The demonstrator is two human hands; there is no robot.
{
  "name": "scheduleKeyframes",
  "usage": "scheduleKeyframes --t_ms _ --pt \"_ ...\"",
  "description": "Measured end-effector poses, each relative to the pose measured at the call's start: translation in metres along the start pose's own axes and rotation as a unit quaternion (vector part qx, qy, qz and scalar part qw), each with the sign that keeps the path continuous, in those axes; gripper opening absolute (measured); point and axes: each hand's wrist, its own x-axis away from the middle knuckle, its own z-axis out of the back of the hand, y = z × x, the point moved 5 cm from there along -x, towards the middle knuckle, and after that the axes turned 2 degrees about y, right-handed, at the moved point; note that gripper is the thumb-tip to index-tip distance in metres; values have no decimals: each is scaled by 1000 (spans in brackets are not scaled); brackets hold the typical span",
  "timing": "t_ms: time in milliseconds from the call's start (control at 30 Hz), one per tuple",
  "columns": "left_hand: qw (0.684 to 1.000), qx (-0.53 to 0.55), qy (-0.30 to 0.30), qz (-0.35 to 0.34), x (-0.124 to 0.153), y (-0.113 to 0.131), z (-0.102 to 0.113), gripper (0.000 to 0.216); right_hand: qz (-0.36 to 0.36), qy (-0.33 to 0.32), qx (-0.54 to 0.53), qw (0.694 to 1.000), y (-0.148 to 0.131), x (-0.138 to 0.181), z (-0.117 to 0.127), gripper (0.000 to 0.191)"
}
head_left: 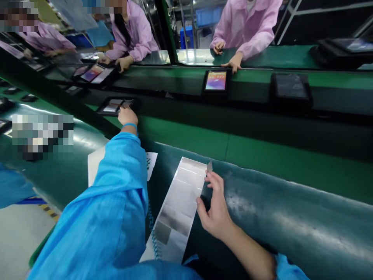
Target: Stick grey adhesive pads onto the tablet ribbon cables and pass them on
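Observation:
My left hand (128,116) stretches out to a black tray (102,109) on the line. Its fingers reach over a flat device with a pale screen (112,105) in that tray; they are partly hidden, so I cannot tell whether they grip it. At the fingertips of my right hand (215,206) is a small grey sticker-like piece (209,167), with the thumb held apart. This hand is beside the right edge of a long whitish sheet (175,198), which carries grey rectangular patches and lies on the green bench.
A coiled blue cord (151,221) crosses the sheet's lower part. White paper (151,165) lies beside my left sleeve. Black trays with a lit tablet (216,81) and a dark tablet (290,86) stand on the line. A green post (58,89) slants at left. Co-workers in pink sit opposite.

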Motion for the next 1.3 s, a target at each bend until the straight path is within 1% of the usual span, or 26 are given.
scheduleKeyframes --t_ms 67,133,200,267,333,433,500,567,600,667,733,767,800,833,867,900,967,1000,1033,1067,1100,1167,1200,1233,1267,1300 --pt "1000 4 -23 -17 6 9 5 64 -2 -5 2 1000 1 -1 -1 95" --pt "997 10 -52 -55 19 29 13 80 -2 -5 5 1000 2 -2 -1 94" --pt "991 20 -79 -103 42 57 27 97 -2 8 1 1000 3 -3 -1 93" --pt "983 37 -98 -148 77 85 44 103 -12 36 -18 999 8 -3 1 94" --pt "971 62 -112 -200 123 109 62 100 -35 71 -63 995 15 -5 4 98" --pt "941 117 -121 -294 213 133 91 100 -94 131 -161 974 30 -17 16 107" --pt "916 151 -130 -348 280 141 105 101 -143 185 -228 945 39 -29 30 117" --pt "891 180 -142 -392 345 144 112 102 -184 243 -273 912 46 -40 46 121" --pt "873 204 -152 -417 375 144 114 101 -197 273 -277 900 48 -44 55 122" --pt "823 267 -171 -471 429 139 116 98 -213 322 -244 890 54 -46 75 126" --pt "764 319 -173 -534 468 123 120 96 -230 354 -191 886 60 -42 99 130" --pt "738 335 -168 -561 481 109 122 98 -243 360 -174 884 65 -38 114 130" --pt "719 347 -164 -579 489 92 125 100 -261 355 -165 883 70 -33 132 131" --pt "709 357 -163 -586 493 72 127 103 -280 343 -163 882 74 -27 154 133" --pt "715 364 -168 -573 492 51 128 106 -298 326 -161 883 77 -22 178 135" --pt "733 371 -176 -541 488 29 128 106 -319 296 -159 886 79 -15 204 137" --pt "782 387 -188 -451 478 -12 127 104 -347 259 -153 889 78 -1 258 134" --pt "800 396 -189 -408 477 -27 126 103 -362 223 -147 893 76 6 280 133" --pt "810 409 -188 -376 479 -37 125 102 -383 178 -128 897 73 12 298 134" --pt "812 423 -190 -356 486 -42 122 101 -398 134 -111 901 69 17 309 133" --pt "805 436 -195 -351 496 -40 120 100 -412 89 -94 902 65 20 314 131" --pt "785 444 -219 -373 523 -21 111 99 -431 23 -88 898 58 21 309 126" --pt "778 437 -231 -389 537 -7 106 100 -428 8 -96 899 55 18 302 126" --pt "774 424 -241 -404 548 7 101 101 -413 9 -102 905 51 13 295 127" --pt "774 410 -247 -415 557 20 97 101 -381 25 -93 920 47 7 291 130" --pt "777 398 -249 -420 563 31 94 100 -332 55 -63 940 41 0 290 131"
